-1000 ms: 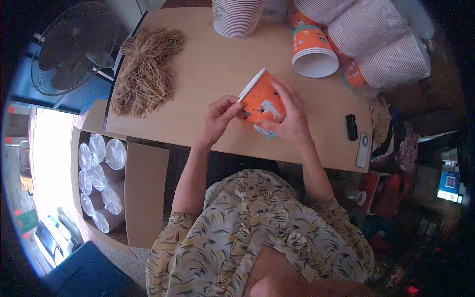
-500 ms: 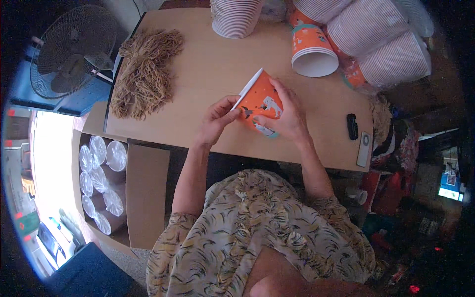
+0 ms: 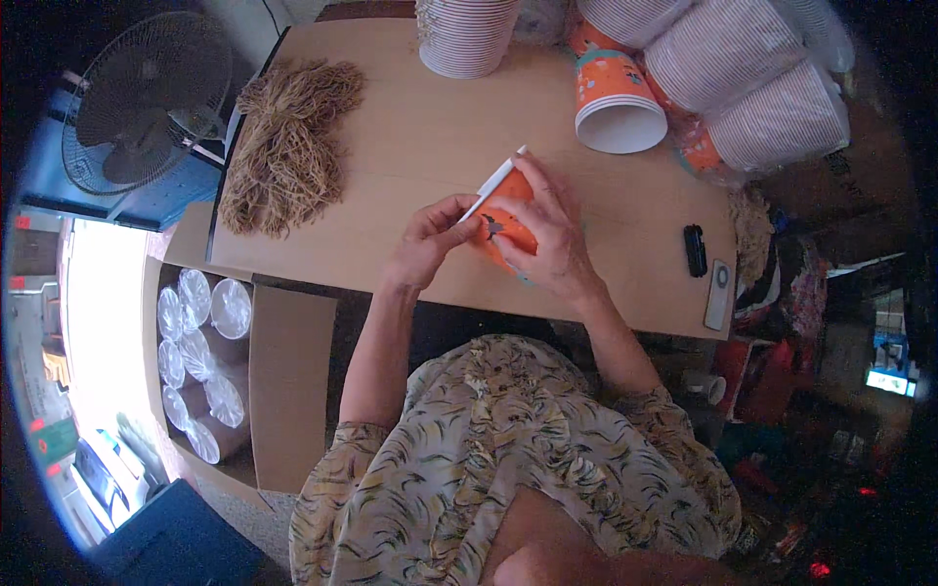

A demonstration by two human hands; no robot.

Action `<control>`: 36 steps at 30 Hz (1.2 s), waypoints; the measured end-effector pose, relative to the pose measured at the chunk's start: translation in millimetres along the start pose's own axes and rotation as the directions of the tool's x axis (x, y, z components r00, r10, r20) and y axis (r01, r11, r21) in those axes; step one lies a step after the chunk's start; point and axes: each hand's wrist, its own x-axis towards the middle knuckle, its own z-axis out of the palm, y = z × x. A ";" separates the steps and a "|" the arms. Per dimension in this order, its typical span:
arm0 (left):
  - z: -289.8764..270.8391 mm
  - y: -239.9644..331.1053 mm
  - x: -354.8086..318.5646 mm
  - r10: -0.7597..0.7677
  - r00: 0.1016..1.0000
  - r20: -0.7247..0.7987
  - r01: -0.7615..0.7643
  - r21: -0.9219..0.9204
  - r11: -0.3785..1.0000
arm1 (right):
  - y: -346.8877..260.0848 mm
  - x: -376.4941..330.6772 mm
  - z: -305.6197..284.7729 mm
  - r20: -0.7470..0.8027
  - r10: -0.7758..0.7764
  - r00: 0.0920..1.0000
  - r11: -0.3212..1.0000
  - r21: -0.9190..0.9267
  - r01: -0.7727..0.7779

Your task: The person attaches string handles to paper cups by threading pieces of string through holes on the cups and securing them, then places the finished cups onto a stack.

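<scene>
Both my hands hold an orange paper cup (image 3: pixel 515 230) with a white rim, tilted on its side above the table's near half. My left hand (image 3: pixel 430 241) pinches the lower left end of the rim between thumb and fingers. Around the cup's right side curls my right hand (image 3: pixel 552 239), its fingertips up near the rim's top end and its thumb across the printed wall. The cup's mouth faces up and left, so its inside is hidden. Farther right, a short stack of similar orange cups (image 3: pixel 619 98) lies tipped with its white opening toward me.
A bundle of brown twine (image 3: pixel 291 146) lies on the table's left. Tall white cup stacks (image 3: pixel 467 39) and plastic-wrapped cup sleeves (image 3: pixel 777 117) fill the back. A black object (image 3: pixel 695 250) lies near the right edge. An open carton (image 3: pixel 293 381) of wrapped sleeves stands lower left, below a fan (image 3: pixel 147 103).
The cup has turned slightly and dropped a little toward me. My right hand has slid left and up over its wall, covering more of the print. My left hand keeps its place.
</scene>
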 end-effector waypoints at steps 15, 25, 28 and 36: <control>22.3 38.4 -18.1 0.475 0.847 0.240 -0.356 0.919 0.170 | 34.1 -58.2 11.6 -0.188 0.527 0.829 0.752 0.558 -0.352; -23.9 40.5 -23.0 0.733 0.679 -0.050 -0.292 0.897 0.331 | 36.4 -82.4 60.7 0.175 0.420 0.891 0.723 0.529 -0.445; -110.5 8.2 -32.7 0.714 0.495 -0.495 0.079 0.844 0.531 | 23.3 -76.4 64.2 0.259 0.378 0.889 0.681 0.572 -0.456; -144.5 9.0 -23.8 0.719 0.445 -0.534 0.305 0.845 0.439 | 14.9 -79.1 78.6 0.334 0.272 0.903 0.752 0.511 -0.416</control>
